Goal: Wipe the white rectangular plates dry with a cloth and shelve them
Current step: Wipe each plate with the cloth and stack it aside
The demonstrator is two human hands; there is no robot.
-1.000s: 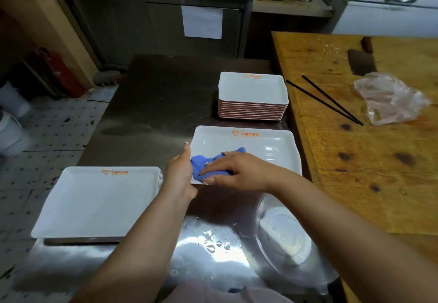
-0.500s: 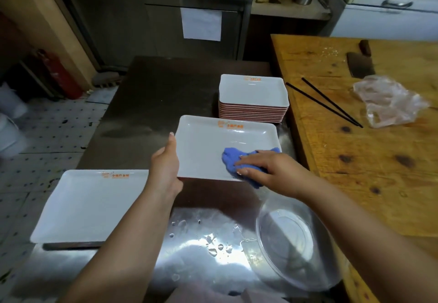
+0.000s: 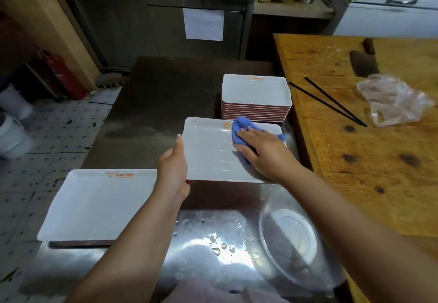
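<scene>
White rectangular plate (image 3: 211,151) sits mid-counter on the steel worktop (image 3: 154,103), left hand (image 3: 174,167) gripping its nine-o'clock edge. Right hand (image 3: 263,151), fingers flat, presses a blue cloth (image 3: 241,125) at its two-o'clock corner. Wiping seems underway; next, likely sweep the remaining surface.

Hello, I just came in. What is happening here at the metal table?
A person is drying white rectangular plates. The left hand grips the left edge of one plate, while the right hand presses a blue cloth flat on its far right part. Behind it stands a stack of plates; another plate lies at the left. Water drops remain on the metal table.
</scene>
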